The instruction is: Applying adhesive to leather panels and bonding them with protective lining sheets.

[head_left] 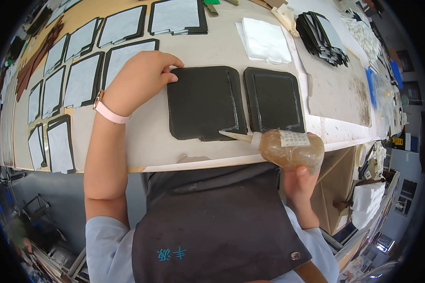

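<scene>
A flat black panel (pixel 200 101) with a notched lower edge lies in front of me. A wet-looking line of glue runs down its right side and along its lower right corner. My left hand (pixel 148 75) holds its upper left corner between thumb and forefinger. In my right hand (pixel 303 181) is a squeeze bottle (pixel 288 150) of amber glue, tipped on its side. Its pale nozzle tip touches or nearly touches the panel's lower right corner. A second black panel stack (pixel 275 101), with a glue line around its border, lies just to the right.
Rows of black pieces topped with pale sheets (pixel 123 26) cover the table's left and far side. White sheets (pixel 264 40) lie beyond the panels. A bundle of black pieces (pixel 318 40) and a stained grey board (pixel 340 92) are at right. A cardboard box (pixel 337 193) stands below the table edge.
</scene>
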Action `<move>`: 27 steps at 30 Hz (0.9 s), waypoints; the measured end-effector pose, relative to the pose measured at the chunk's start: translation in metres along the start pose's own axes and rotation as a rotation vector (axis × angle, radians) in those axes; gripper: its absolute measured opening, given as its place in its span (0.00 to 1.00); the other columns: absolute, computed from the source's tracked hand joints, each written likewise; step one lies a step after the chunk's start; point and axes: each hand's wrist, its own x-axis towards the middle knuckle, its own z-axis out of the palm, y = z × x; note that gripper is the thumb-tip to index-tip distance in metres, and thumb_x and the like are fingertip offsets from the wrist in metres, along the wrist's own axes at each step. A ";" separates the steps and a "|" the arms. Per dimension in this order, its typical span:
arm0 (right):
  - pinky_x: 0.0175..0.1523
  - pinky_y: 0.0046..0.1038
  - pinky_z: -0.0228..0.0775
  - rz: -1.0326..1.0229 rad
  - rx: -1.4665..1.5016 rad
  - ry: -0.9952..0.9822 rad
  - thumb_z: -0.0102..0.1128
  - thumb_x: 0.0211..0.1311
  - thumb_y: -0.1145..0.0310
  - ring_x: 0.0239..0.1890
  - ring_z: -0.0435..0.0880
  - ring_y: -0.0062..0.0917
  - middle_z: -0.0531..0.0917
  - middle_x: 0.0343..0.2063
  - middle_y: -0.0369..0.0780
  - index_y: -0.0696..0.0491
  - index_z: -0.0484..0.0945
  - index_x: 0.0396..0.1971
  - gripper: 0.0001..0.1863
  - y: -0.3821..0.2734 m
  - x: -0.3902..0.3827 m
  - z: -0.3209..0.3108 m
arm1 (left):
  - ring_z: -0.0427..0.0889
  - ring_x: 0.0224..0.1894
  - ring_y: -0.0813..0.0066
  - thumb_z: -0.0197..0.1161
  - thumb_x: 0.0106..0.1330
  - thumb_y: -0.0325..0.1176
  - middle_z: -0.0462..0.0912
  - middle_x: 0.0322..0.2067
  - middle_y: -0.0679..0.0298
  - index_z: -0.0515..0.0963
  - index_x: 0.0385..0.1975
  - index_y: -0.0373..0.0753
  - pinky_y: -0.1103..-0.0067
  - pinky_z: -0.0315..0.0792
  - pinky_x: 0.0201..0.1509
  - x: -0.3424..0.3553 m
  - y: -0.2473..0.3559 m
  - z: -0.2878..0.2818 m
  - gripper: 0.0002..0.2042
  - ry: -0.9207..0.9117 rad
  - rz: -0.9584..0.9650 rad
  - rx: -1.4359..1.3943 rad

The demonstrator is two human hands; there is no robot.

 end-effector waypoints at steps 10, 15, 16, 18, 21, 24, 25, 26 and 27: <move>0.66 0.39 0.65 -0.020 0.004 -0.102 0.81 0.44 0.51 0.62 0.71 0.38 0.70 0.58 0.50 0.56 0.56 0.64 0.53 0.005 0.000 0.012 | 0.76 0.25 0.73 0.66 0.59 0.24 0.80 0.23 0.62 0.82 0.40 0.34 0.76 0.71 0.31 0.002 -0.002 -0.001 0.09 0.022 -0.014 -0.024; 0.66 0.42 0.68 0.081 0.189 -0.156 0.72 0.56 0.48 0.65 0.70 0.39 0.69 0.61 0.49 0.56 0.53 0.68 0.49 -0.007 0.015 0.021 | 0.77 0.25 0.72 0.66 0.59 0.24 0.80 0.24 0.62 0.82 0.41 0.35 0.76 0.72 0.32 -0.005 -0.005 0.002 0.10 0.131 0.019 -0.037; 0.66 0.43 0.69 0.195 0.385 -0.128 0.68 0.60 0.48 0.65 0.70 0.40 0.68 0.63 0.48 0.56 0.52 0.69 0.47 -0.013 0.021 0.021 | 0.77 0.25 0.72 0.66 0.59 0.23 0.80 0.25 0.62 0.82 0.41 0.35 0.76 0.72 0.33 -0.008 -0.009 0.004 0.10 0.213 0.107 0.012; 0.65 0.46 0.71 0.148 0.440 -0.080 0.62 0.66 0.51 0.65 0.71 0.40 0.68 0.64 0.46 0.54 0.52 0.70 0.41 -0.014 0.039 0.016 | 0.77 0.25 0.73 0.66 0.59 0.23 0.81 0.25 0.62 0.82 0.41 0.35 0.77 0.72 0.32 -0.013 -0.015 0.004 0.10 0.185 0.096 -0.009; 0.63 0.46 0.74 0.015 0.273 -0.058 0.62 0.67 0.58 0.62 0.74 0.41 0.69 0.62 0.49 0.56 0.56 0.67 0.36 -0.008 0.057 0.022 | 0.77 0.25 0.74 0.65 0.60 0.23 0.82 0.25 0.61 0.82 0.41 0.34 0.78 0.72 0.32 -0.010 -0.015 0.004 0.09 0.115 0.022 -0.107; 0.60 0.45 0.76 -0.110 0.085 -0.008 0.62 0.67 0.64 0.59 0.77 0.41 0.72 0.59 0.49 0.57 0.58 0.64 0.31 0.003 0.061 0.039 | 0.77 0.25 0.74 0.64 0.61 0.23 0.83 0.25 0.60 0.83 0.39 0.33 0.79 0.72 0.32 -0.007 -0.016 0.005 0.08 0.088 -0.042 -0.215; 0.59 0.45 0.77 -0.139 0.027 0.042 0.62 0.66 0.67 0.57 0.78 0.40 0.73 0.57 0.48 0.57 0.59 0.62 0.29 0.006 0.063 0.045 | 0.76 0.24 0.75 0.64 0.61 0.23 0.83 0.25 0.60 0.83 0.38 0.32 0.79 0.71 0.31 -0.007 -0.018 0.005 0.07 0.101 -0.052 -0.243; 0.58 0.44 0.77 -0.122 0.032 0.066 0.63 0.64 0.70 0.56 0.79 0.38 0.73 0.54 0.47 0.56 0.60 0.60 0.28 0.006 0.063 0.050 | 0.76 0.24 0.75 0.64 0.61 0.23 0.83 0.25 0.60 0.83 0.38 0.32 0.79 0.71 0.31 -0.007 -0.019 0.005 0.07 0.105 -0.054 -0.246; 0.58 0.44 0.77 -0.122 0.028 0.062 0.63 0.64 0.70 0.56 0.79 0.38 0.73 0.54 0.47 0.56 0.60 0.60 0.28 0.006 0.064 0.051 | 0.77 0.24 0.74 0.64 0.61 0.23 0.83 0.25 0.60 0.83 0.37 0.32 0.79 0.71 0.31 -0.007 -0.019 0.005 0.06 0.118 -0.045 -0.235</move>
